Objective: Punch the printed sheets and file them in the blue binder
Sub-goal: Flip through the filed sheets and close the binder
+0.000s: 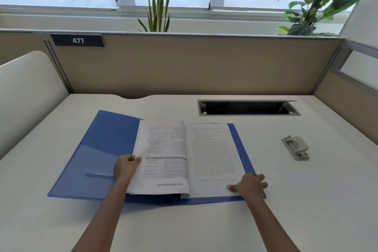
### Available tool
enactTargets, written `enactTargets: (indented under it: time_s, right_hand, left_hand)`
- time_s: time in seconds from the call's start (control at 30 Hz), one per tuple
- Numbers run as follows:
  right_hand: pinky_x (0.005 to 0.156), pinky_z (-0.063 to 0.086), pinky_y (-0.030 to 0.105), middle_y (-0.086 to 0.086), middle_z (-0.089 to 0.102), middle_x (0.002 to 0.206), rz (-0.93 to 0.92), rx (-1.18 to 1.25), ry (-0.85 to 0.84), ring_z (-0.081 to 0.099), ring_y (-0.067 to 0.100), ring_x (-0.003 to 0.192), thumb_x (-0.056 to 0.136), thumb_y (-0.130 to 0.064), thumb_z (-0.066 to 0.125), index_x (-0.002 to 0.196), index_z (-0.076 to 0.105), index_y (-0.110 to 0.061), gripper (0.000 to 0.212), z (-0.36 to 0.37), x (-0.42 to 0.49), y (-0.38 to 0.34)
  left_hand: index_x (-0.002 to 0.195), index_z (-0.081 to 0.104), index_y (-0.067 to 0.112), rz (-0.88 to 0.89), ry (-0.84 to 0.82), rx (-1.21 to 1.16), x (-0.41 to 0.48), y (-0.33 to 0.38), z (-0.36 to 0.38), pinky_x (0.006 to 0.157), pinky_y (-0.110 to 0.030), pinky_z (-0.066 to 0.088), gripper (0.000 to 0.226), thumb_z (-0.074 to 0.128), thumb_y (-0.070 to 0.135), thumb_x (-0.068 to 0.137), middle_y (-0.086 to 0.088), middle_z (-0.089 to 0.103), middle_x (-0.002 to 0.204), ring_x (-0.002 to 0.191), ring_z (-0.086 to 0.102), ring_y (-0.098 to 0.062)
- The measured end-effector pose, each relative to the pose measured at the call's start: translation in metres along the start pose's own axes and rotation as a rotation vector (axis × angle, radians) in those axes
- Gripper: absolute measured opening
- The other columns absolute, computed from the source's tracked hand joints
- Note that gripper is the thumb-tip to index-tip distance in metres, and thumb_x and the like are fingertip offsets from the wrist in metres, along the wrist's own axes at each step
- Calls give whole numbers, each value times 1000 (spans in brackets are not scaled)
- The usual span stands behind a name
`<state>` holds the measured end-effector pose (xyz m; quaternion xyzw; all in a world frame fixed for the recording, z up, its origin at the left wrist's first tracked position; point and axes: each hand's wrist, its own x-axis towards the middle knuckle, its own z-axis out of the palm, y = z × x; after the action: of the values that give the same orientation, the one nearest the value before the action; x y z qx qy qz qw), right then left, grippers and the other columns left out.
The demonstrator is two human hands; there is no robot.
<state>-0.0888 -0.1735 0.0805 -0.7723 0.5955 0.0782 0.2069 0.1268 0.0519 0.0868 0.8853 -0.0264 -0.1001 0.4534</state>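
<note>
hands (125,168) on sheets (165,155), open blue binder (102,145)

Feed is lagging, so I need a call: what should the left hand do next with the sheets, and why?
Probably lower the lifted sheets flat: the left hand grips their raised edge, the right hand presses the other page in the open blue binder.

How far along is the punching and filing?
Done, apparently: white printed sheets lie inside the open blue plastic binder; the grey hole punch sits apart on the right, untouched. In hand: left hand grips the lifted left pages, right hand presses the right page flat. Left: settle pages, close the cover. Punch holes are not visible.
</note>
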Motion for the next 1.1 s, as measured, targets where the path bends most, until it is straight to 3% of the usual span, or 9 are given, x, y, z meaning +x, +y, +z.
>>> enactTargets:
  time_s: [0.2,0.3,0.4,0.53,0.7,0.8,0.97,1.03,1.1]
  right_hand:
    - [101,42,42,16,34,133,59,173,-85,37,31,123,70,-39,77,125,40,-4,75,-4,8,5]
    - [98,43,46,18,49,125,41,420,-57,49,33,111,77,-19,71,112,44,-6,46,-6,12,11]
    - [79,45,41,19,56,110,-50,692,6,49,28,85,84,-5,58,112,42,-4,33,-15,7,12]
    - [57,41,25,6,54,88,-302,897,105,52,22,79,86,-7,57,120,48,-5,36,-38,-19,-19]
    - [57,42,9,-10,63,78,-711,796,126,57,7,71,84,-8,54,98,66,-8,18,-44,-69,-74]
    - [78,48,22,3,68,101,-938,594,116,61,16,89,88,-11,51,104,66,-7,23,-24,-91,-97]
    - [89,46,31,9,64,120,-1180,286,95,60,25,105,94,-16,44,118,60,-7,31,12,-108,-108]
    - [89,46,33,9,64,120,-1223,243,73,60,26,105,94,-18,42,118,60,-8,31,20,-107,-107]
    - [86,49,35,9,67,113,-1220,263,20,62,25,98,95,-26,43,113,63,-8,32,21,-104,-103]
  left_hand:
    - [65,52,3,-3,-10,-19,-3,1,1,68,-29,37,27,60,15,87,-12,59,81,74,50,-27]
    - [64,52,5,-7,-25,-46,-5,4,2,68,-30,38,27,60,15,87,-14,59,81,73,50,-27]
    - [81,62,-1,9,-49,-67,-7,7,2,74,-35,43,18,60,16,87,-16,63,91,82,56,-31]
    - [109,57,-3,26,-44,-109,-10,15,2,84,-38,46,28,61,12,86,-18,61,114,103,59,-37]
    - [109,52,12,100,-111,-217,-12,19,0,82,-49,53,25,60,7,86,-22,66,101,89,63,-40]
    - [94,61,12,131,-139,-316,-17,26,-1,79,-40,49,7,57,11,88,-16,65,97,85,58,-30]
    - [69,64,6,4,-155,-442,-16,42,-4,68,-36,44,48,49,48,88,-9,61,73,69,52,-26]
    - [70,62,3,48,-190,-430,-13,42,-5,62,-34,41,41,61,43,81,-11,59,74,71,49,-27]
    - [72,63,-1,118,-233,-367,-12,40,-3,61,-31,40,27,67,24,82,-13,58,75,74,49,-25]
